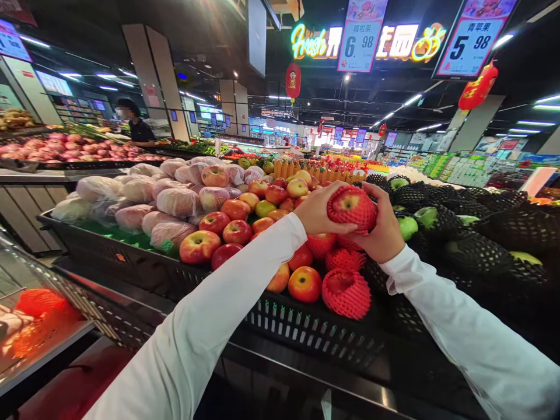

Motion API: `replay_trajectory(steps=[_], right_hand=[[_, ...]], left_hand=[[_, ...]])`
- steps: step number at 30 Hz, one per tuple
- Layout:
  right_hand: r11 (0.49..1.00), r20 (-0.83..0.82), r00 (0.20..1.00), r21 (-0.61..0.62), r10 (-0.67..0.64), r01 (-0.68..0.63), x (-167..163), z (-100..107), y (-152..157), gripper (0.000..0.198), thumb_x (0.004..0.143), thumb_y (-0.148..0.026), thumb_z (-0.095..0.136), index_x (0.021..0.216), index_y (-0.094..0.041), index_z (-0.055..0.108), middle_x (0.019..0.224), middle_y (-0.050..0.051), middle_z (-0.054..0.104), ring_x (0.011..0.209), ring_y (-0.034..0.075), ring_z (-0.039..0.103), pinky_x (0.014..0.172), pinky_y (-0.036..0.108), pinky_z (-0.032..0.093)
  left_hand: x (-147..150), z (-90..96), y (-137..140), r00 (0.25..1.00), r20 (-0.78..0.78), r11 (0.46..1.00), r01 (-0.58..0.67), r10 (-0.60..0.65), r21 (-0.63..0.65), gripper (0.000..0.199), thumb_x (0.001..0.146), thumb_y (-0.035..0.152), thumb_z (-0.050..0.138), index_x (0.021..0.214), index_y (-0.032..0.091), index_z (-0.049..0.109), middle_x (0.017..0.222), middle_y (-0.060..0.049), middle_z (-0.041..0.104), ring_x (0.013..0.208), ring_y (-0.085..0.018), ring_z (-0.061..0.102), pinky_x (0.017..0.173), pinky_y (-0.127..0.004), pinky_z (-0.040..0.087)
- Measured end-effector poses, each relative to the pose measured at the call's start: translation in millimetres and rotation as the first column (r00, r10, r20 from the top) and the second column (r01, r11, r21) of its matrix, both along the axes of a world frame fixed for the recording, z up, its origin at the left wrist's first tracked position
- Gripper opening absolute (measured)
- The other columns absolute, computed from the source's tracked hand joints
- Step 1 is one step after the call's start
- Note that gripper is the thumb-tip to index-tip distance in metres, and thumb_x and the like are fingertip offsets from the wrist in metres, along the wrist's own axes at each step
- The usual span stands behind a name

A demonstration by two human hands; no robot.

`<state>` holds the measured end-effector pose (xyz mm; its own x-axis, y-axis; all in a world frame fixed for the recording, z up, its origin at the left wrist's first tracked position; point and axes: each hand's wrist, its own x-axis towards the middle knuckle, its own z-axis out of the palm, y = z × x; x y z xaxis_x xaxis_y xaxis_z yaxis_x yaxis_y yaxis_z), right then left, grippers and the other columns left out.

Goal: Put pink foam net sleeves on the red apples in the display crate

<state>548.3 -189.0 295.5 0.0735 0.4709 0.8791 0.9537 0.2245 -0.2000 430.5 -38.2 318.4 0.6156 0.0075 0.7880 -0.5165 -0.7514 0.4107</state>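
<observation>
Both my hands hold a red apple (350,201) wrapped in a red foam net (359,214), raised over the fruit display. On its left side my left hand (318,211) is closed round it, thumb along the bottom. My right hand (385,228) grips the right side, fingers curled over the top edge. Just below, another red foam net (346,293) wraps a fruit at the front of the black crate (280,321). Loose red and yellow apples (304,284) lie to the left of it, partly hidden by my left sleeve.
Film-wrapped pale fruits (179,201) fill the crate's left part. On the right lie green apples (406,226) in black foam nets (470,245). A shopping cart (87,303) stands at the lower left. A person (136,125) in dark clothes is at the back left.
</observation>
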Motion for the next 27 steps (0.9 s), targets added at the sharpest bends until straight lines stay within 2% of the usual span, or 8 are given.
replay_trajectory(steps=[2, 4, 8, 11, 15, 19, 23, 27], right_hand=[[0.999, -0.073, 0.997, -0.027, 0.023, -0.025, -2.7, 0.5, -1.3, 0.091, 0.066, -0.037, 0.082, 0.144, -0.027, 0.037, 0.149, 0.016, 0.043, 0.133, 0.034, 0.050, 0.104, 0.054, 0.051], [0.999, -0.137, 0.991, -0.039, 0.001, -0.006, -2.6, 0.2, -2.4, 0.094, 0.065, -0.035, 0.083, 0.146, -0.028, 0.035, 0.153, 0.016, 0.040, 0.133, 0.034, 0.051, 0.097, 0.053, 0.055], [0.995, -0.239, 0.966, -0.002, -0.097, 0.100, 8.5, -0.8, -1.8, 0.093, 0.060, -0.037, 0.085, 0.141, -0.026, 0.041, 0.141, 0.016, 0.053, 0.122, 0.033, 0.058, 0.086, 0.050, 0.059], [0.991, -0.344, 0.931, -0.004, -0.124, 0.130, 21.4, -2.0, 1.2, 0.090, 0.055, -0.041, 0.086, 0.134, -0.025, 0.047, 0.127, 0.014, 0.061, 0.107, 0.030, 0.064, 0.075, 0.045, 0.060], [0.987, -0.519, 0.840, -0.079, -0.158, 0.137, 33.7, -4.5, 6.3, 0.089, 0.045, -0.046, 0.088, 0.123, -0.021, 0.054, 0.114, 0.013, 0.067, 0.099, 0.028, 0.064, 0.073, 0.045, 0.057], [0.983, -0.576, 0.802, -0.167, -0.159, 0.075, 36.3, -6.7, 9.0, 0.062, 0.052, -0.046, 0.083, 0.105, -0.020, 0.064, 0.106, 0.010, 0.069, 0.097, 0.028, 0.064, 0.082, 0.048, 0.055], [0.981, -0.564, 0.811, -0.181, -0.156, 0.063, 33.2, -5.9, 8.5, 0.052, 0.055, -0.044, 0.079, 0.100, -0.021, 0.065, 0.108, 0.010, 0.070, 0.098, 0.027, 0.064, 0.089, 0.051, 0.054], [0.980, -0.578, 0.799, -0.185, -0.166, 0.070, 29.5, -4.0, 7.1, 0.053, 0.055, -0.044, 0.078, 0.101, -0.021, 0.064, 0.111, 0.010, 0.070, 0.101, 0.029, 0.064, 0.090, 0.052, 0.054]], left_hand=[[-5.2, 4.0, 2.6, 0.991, 0.049, 0.989, -0.121, 0.125, -0.084, 0.071, 0.060, 0.031, 0.088, 0.122, 0.019, 0.055, 0.124, -0.012, 0.063, 0.119, -0.034, 0.058, 0.108, -0.046, 0.042], [-13.3, 9.8, 7.9, 0.936, 0.083, 0.921, -0.316, 0.341, -0.226, 0.078, 0.064, 0.026, 0.087, 0.131, 0.022, 0.048, 0.132, -0.013, 0.057, 0.127, -0.036, 0.052, 0.110, -0.048, 0.040], [-31.0, 21.0, 27.3, 0.655, 0.050, 0.590, -0.642, 0.754, -0.489, 0.083, 0.075, 0.023, 0.079, 0.143, 0.026, 0.031, 0.146, -0.015, 0.044, 0.138, -0.037, 0.042, 0.109, -0.051, 0.041], [-37.1, 21.8, 44.2, 0.423, -0.021, 0.349, -0.772, 0.906, -0.531, 0.081, 0.077, 0.024, 0.075, 0.144, 0.025, 0.030, 0.150, -0.016, 0.038, 0.140, -0.040, 0.038, 0.112, -0.059, 0.036], [-33.0, 11.8, 59.6, 0.275, -0.177, 0.153, -0.850, 0.945, -0.504, 0.084, 0.071, 0.027, 0.079, 0.143, 0.021, 0.036, 0.149, -0.021, 0.038, 0.142, -0.048, 0.027, 0.113, -0.071, 0.024], [-22.7, 0.0, 71.3, 0.232, -0.302, 0.024, -0.828, 0.925, -0.560, 0.099, 0.071, 0.031, 0.083, 0.150, 0.014, 0.026, 0.147, -0.027, 0.038, 0.136, -0.047, 0.039, 0.110, -0.065, 0.035], [-14.8, -4.6, 80.3, 0.174, -0.534, -0.189, -0.809, 0.827, -0.557, 0.103, 0.077, 0.033, 0.080, 0.154, 0.012, 0.015, 0.147, -0.026, 0.040, 0.134, -0.041, 0.045, 0.111, -0.057, 0.039], [-10.1, -5.7, 81.2, 0.100, -0.554, -0.244, -0.824, 0.826, -0.511, 0.109, 0.072, 0.029, 0.083, 0.155, 0.013, 0.014, 0.154, -0.026, 0.033, 0.141, -0.040, 0.039, 0.116, -0.053, 0.034]])
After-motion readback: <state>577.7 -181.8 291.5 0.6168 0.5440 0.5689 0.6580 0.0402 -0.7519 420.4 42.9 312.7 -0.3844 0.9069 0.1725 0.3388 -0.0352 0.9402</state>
